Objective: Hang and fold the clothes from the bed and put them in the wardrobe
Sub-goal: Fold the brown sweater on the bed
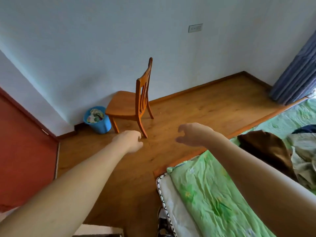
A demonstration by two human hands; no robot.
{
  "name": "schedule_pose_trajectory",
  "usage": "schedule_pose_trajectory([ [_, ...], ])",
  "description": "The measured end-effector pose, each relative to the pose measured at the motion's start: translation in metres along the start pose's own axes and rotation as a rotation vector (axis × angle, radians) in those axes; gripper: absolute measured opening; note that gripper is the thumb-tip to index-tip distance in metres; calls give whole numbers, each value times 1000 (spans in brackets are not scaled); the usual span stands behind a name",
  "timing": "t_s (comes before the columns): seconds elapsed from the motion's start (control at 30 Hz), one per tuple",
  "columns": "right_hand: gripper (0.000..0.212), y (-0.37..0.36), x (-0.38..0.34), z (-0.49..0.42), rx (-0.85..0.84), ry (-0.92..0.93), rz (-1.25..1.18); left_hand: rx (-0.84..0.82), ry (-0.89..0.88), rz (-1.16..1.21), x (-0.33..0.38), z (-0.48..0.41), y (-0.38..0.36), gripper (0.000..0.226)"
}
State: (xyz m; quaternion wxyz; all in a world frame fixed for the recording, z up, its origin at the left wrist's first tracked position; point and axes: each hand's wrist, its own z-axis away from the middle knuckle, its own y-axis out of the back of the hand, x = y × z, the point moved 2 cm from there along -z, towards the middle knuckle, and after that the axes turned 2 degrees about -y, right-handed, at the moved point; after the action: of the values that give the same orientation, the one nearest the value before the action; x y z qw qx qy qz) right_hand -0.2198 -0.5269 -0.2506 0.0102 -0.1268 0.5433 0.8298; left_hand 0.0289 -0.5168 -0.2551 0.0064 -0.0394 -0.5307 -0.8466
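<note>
Both arms are out over the wooden floor with nothing picked up yet, so this looks like the fetch-a-garment step. The left hand [130, 141] has its fingers curled in on nothing. The right hand [192, 134] hangs loosely hooked and is empty too. The pile of clothes [282, 151] sits on the bed [205, 194] at four o'clock: a brown garment [263, 144] lies crumpled nearest, pale grey fabric [303, 161] is bunched beside it, and a navy piece [306, 129] is at three. Next, I'd judge: swing right, take the brown one by an edge and shake it flat. The wardrobe isn't in view.
</note>
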Motion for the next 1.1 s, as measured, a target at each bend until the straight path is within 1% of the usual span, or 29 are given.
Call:
schedule_pose_trajectory([
  [0.23, 55, 25, 1, -130, -21, -46, -61, -28, -29, -18, -21, -124, 46, 44],
  [0.4, 55, 51, -6, -196, -40, -87, -70, -31, -110, -26, -40, -198, 82, 39],
  [0.53, 57, 66, 6, -246, -48, -190, -79, -47, -191, -51, -47, -271, 104, 41],
  [0.63, 58, 73, 14, -291, -58, -280, -96, -66, -286, -61, -47, -332, 118, 42],
  [0.8, 58, 89, 21, -359, -63, -424, -180, -90, -431, -142, -44, -426, 148, 43],
  [0.87, 59, 97, 26, -373, -65, -474, -196, -99, -482, -191, -39, -453, 160, 44],
  [0.97, 58, 103, 44, -379, -14, -567, -248, -98, -578, -236, -16, -492, 174, 45],
  [1.1, 53, 97, 81, -351, 36, -759, -280, -124, -738, -322, 49, -528, 173, 44],
])
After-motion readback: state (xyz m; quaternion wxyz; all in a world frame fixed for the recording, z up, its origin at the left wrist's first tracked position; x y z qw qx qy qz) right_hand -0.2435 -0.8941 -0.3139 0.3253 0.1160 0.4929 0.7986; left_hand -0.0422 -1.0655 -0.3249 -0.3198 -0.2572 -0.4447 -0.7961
